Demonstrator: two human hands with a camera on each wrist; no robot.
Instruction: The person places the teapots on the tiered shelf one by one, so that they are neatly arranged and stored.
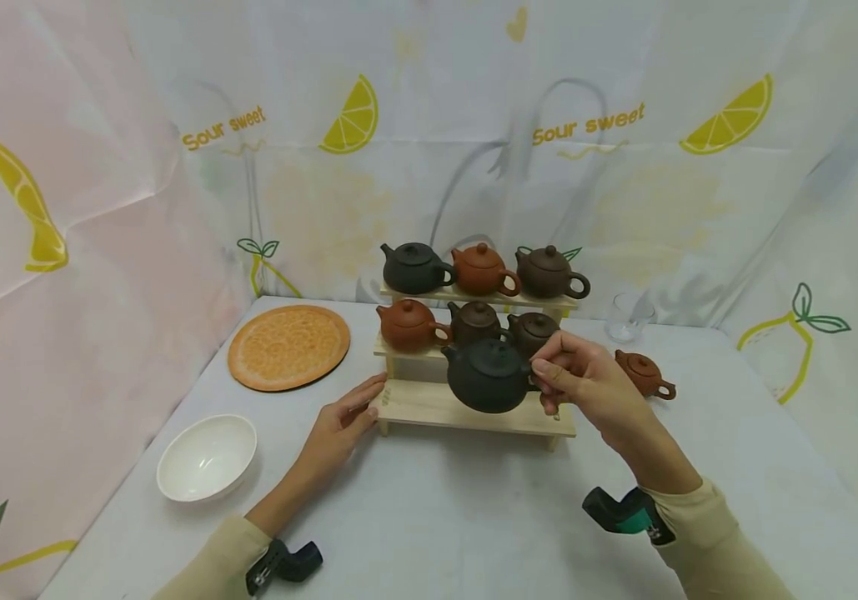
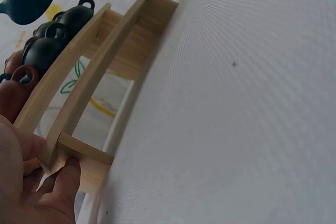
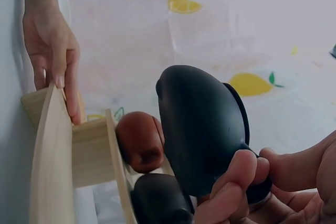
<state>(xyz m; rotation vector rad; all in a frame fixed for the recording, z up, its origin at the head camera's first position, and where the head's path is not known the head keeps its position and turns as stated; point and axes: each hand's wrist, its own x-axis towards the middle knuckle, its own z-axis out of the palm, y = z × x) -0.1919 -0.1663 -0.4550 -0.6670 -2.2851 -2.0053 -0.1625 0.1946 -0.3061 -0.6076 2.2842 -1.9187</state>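
Observation:
My right hand (image 1: 582,379) pinches a black teapot (image 1: 490,379) by its handle, and the pot hangs in front of the stand with its spout to the left. In the right wrist view that teapot (image 3: 202,124) appears large, its handle between thumb and fingers. My left hand (image 1: 342,423) grips the left end of a three-step wooden stand (image 1: 436,404) at its lowest board; in the left wrist view the fingers (image 2: 65,184) wrap that corner. Above the bare-looking bottom board, the middle shelf carries a reddish teapot (image 1: 408,323) and two dark brown teapots (image 1: 476,321).
Along the top shelf stand a black teapot (image 1: 415,268), an orange-brown one (image 1: 481,271) and a dark brown one (image 1: 546,272). A small reddish teapot (image 1: 640,372) and a clear glass (image 1: 627,321) are to the right. Leftward lie a round patterned mat (image 1: 289,346) and a white bowl (image 1: 207,458).

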